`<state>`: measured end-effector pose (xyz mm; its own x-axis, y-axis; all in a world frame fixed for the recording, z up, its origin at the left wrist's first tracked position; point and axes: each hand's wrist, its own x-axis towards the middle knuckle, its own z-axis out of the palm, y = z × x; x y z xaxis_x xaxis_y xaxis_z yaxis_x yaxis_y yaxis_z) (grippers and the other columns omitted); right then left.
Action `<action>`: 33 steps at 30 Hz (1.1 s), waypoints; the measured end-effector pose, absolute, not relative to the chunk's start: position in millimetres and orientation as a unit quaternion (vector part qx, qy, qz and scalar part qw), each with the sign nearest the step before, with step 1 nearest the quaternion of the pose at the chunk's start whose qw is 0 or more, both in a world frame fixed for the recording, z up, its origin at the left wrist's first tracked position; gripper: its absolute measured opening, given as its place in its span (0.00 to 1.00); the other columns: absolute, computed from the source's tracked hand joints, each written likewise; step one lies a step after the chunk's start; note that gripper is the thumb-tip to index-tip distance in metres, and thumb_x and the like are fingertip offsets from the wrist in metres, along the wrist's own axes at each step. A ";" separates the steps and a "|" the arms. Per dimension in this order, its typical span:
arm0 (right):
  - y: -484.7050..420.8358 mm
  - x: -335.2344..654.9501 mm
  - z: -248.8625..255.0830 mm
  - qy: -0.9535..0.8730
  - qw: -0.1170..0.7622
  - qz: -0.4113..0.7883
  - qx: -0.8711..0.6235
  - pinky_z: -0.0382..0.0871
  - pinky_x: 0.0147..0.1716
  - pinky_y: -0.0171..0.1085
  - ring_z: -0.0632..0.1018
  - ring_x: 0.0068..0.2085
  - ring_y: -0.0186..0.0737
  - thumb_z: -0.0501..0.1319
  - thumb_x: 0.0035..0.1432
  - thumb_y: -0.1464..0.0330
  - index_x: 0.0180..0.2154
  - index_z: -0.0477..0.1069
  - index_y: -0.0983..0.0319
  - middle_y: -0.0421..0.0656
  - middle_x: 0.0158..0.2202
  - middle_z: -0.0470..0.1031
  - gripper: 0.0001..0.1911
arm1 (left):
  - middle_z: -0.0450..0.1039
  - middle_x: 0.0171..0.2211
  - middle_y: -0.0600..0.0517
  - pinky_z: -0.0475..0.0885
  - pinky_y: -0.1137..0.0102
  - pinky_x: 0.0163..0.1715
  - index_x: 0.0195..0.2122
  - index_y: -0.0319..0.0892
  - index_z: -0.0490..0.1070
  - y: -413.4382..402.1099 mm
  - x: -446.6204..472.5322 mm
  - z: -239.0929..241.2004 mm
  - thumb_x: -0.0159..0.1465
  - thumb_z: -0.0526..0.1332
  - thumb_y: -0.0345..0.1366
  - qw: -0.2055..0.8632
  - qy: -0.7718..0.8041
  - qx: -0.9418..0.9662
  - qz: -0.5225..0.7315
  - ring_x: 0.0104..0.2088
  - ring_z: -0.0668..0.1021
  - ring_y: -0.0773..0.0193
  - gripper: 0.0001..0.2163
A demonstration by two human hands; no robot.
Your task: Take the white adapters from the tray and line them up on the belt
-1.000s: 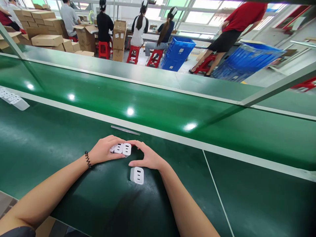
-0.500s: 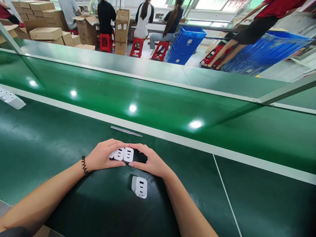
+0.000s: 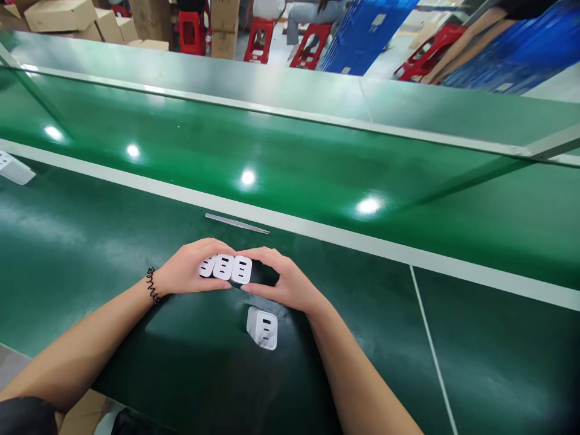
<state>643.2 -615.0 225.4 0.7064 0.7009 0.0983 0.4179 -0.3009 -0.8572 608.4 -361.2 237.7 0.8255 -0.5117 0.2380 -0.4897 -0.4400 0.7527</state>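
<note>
Three white USB chargers (image 3: 223, 267) stand side by side in a row, their port faces turned up towards me. My left hand (image 3: 193, 266) is closed around the left part of the row and partly covers the leftmost one. At the other end, the thumb and fingers of my right hand (image 3: 283, 281) pinch the rightmost charger (image 3: 241, 270) at its top and bottom edges. A single white charger (image 3: 263, 328) with a USB slot and two smaller ports lies on the dark green mat (image 3: 203, 356), nearer to me. Beyond my hands lie metal tweezers (image 3: 236, 223).
More white chargers (image 3: 16, 169) stand at the far left edge. A pale strip (image 3: 317, 226) separates the mat from the green conveyor belt (image 3: 190, 163). Behind it are red stools (image 3: 260, 39), blue crates (image 3: 367, 36), cardboard boxes (image 3: 61, 15) and seated people, partly cut off.
The view has tilted down, so the background sits higher in the picture. The row shows more clearly between my hands, with three chargers visible; both hands keep nearly the same grip.
</note>
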 end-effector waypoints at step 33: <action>-614.9 642.3 228.7 -0.374 0.465 0.124 -0.793 0.67 0.54 0.47 0.78 0.51 0.47 0.69 0.57 0.62 0.54 0.70 0.54 0.43 0.52 0.79 0.23 | 0.76 0.48 0.47 0.75 0.66 0.47 0.52 0.43 0.70 -363.7 610.8 240.3 0.62 0.68 0.43 0.433 -0.311 0.846 -0.001 0.48 0.78 0.59 0.19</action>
